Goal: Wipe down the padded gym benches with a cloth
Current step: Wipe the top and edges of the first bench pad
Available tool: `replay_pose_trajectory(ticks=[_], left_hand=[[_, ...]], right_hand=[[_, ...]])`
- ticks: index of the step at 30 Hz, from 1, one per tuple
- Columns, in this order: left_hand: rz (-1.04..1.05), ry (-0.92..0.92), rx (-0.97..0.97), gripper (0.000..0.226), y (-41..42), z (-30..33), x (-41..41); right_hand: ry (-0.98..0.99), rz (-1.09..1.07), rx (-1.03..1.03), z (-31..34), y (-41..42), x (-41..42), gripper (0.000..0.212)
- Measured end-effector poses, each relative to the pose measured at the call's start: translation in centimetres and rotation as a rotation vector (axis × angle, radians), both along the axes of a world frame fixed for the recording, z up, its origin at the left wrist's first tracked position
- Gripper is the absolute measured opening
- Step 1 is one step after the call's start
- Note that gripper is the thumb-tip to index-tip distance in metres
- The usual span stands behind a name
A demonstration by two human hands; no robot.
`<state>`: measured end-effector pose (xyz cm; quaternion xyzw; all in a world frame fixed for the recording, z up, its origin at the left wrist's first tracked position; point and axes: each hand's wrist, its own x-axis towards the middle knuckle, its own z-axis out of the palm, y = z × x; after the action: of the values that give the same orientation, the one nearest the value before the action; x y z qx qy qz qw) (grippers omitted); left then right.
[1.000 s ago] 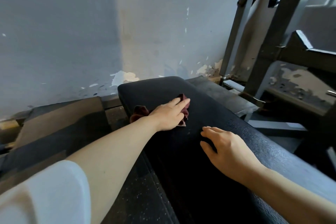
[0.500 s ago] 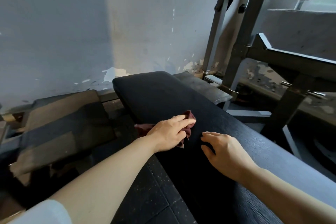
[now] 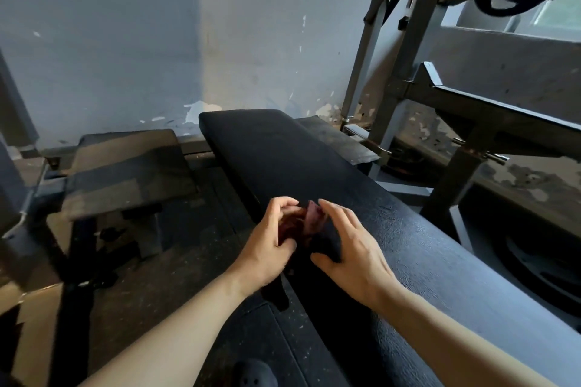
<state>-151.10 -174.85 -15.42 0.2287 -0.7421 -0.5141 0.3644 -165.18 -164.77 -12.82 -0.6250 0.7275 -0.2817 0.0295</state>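
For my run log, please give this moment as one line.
step: regrip cloth | left hand: holds maroon cloth | right hand: open, beside cloth | place: over black padded bench | wiping: paused

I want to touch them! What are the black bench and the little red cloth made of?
The bench top looks like black vinyl or leather-like padding: it has a fine grain and a dull shine where light hits it. The cloth looks like soft woven fabric, dark red, since it bunches into folds where the left hand grips it. The right hand hovers open beside it.
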Motion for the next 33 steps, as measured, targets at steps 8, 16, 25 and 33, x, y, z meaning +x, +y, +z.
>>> replay_pose_trajectory(ticks=[8,16,25,33], left_hand=[[0.136,0.402,0.399,0.038,6.4,2.2,0.1],[0.085,0.232,0.171,0.044,6.8,0.7,2.9],[0.769,0.287,0.37,0.014,1.0,-4.2,5.6],[0.67,0.31,0.444,0.043,-3.5,-3.5,-0.9]], right_hand=[[-0.221,0.072,-0.224,-1.0,2.8,3.6,0.054],[-0.486,-0.001,-0.216,0.7,1.5,4.7,0.026],[-0.232,0.067,-0.179,-0.5,-1.0,2.5,0.027],[0.284,-0.078,0.077,-2.1,-3.1,0.6,0.036]])
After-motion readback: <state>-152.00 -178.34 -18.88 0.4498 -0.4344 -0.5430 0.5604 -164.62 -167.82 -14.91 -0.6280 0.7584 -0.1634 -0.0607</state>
